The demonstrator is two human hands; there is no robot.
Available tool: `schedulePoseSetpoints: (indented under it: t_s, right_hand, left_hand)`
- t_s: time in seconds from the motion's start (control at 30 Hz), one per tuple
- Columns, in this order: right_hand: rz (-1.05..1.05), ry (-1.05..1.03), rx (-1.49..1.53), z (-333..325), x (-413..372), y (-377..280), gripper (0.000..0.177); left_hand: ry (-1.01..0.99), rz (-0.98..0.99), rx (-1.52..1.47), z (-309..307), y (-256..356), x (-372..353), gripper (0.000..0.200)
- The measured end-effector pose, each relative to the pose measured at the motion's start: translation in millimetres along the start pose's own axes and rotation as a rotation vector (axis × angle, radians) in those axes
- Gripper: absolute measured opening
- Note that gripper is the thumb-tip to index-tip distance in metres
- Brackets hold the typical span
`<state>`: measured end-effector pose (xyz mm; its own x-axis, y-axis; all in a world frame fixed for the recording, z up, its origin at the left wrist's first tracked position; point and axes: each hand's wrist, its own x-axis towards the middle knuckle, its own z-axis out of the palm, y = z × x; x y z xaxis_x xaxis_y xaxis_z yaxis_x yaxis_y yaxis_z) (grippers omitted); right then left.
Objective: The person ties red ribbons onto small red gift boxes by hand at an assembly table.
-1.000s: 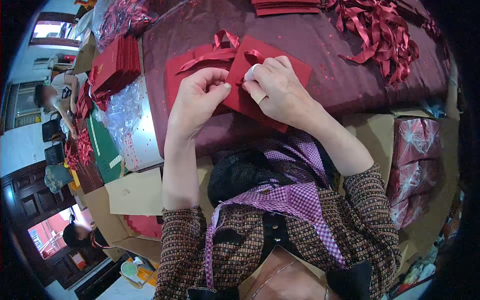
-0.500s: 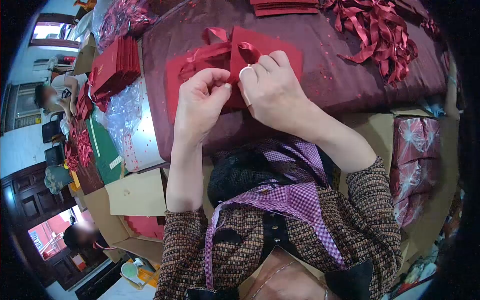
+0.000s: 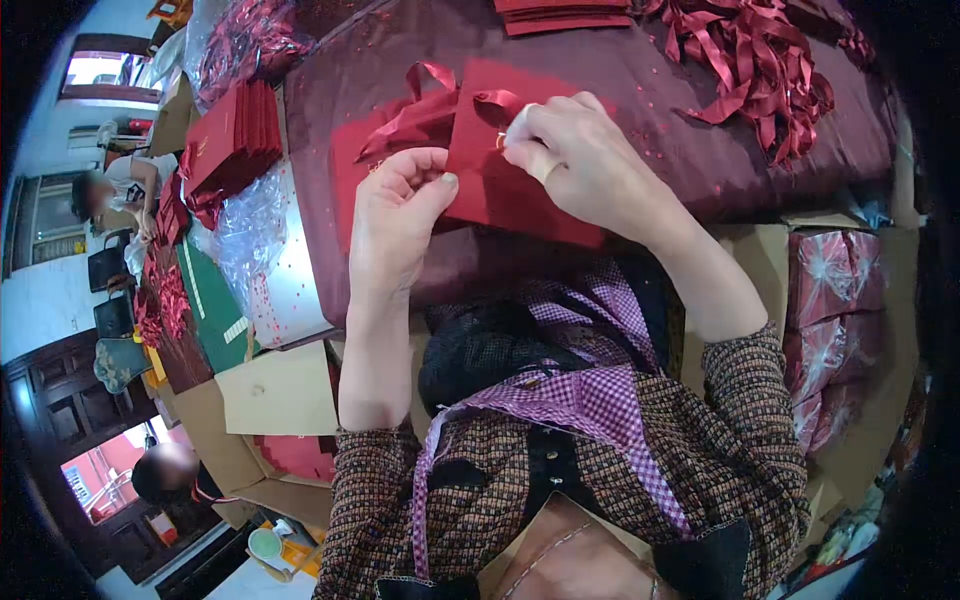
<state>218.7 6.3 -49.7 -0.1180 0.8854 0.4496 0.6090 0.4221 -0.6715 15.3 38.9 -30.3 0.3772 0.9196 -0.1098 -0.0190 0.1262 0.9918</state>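
Note:
A flat red paper bag point(image 3: 480, 185) with a dark red ribbon loop point(image 3: 497, 98) lies tilted on another red piece with ribbon point(image 3: 415, 112). My left hand point(image 3: 395, 215) is closed at the bag's left edge, thumb against bent fingers. Over the bag's right side, my right hand point(image 3: 575, 165) has its fingers drawn together close to the ribbon loop and a small gold mark. What is between those fingertips is hidden. A white covering shows on one of the right fingers.
A dark red cloth point(image 3: 690, 190) covers the table. Loose ribbons point(image 3: 745, 75) lie at the far right, stacked red bags point(image 3: 235, 140) at left. Cardboard boxes flank me; the right one holds plastic-wrapped red packs point(image 3: 835, 270). Two people point(image 3: 130, 190) are at left.
My right hand has moved right, away from the left hand, uncovering more of the red bag's front. The left hand stays at the bag's edge, slightly lower.

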Motion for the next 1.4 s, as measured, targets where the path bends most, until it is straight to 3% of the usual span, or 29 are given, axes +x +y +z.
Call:
schedulePoseSetpoints:
  t_s: [0.6, 0.77, 1.2, 1.3, 1.4]
  right_hand:
    - [-0.040, 0.038, 0.048, 17, -14, -5, 0.011]
    - [0.029, -0.014, 0.042, 17, -9, -10, 0.013]
    - [-0.032, 0.005, 0.033, 20, -2, -8, 0.010]
    - [-0.084, 0.035, -0.058, 19, -1, -16, 0.011]
    - [-0.337, 0.103, -0.425, 21, 0, -23, 0.013]
  left_hand:
    - [-0.020, -0.031, -0.030, -3, -7, 4, 0.029]
    - [0.022, -0.037, -0.006, -1, -5, 2, 0.025]
    - [0.070, -0.013, 0.077, 9, 1, -4, 0.020]
    - [0.102, 0.002, 0.114, 14, 2, -6, 0.017]
    - [0.107, -0.001, 0.118, 17, -1, -7, 0.016]
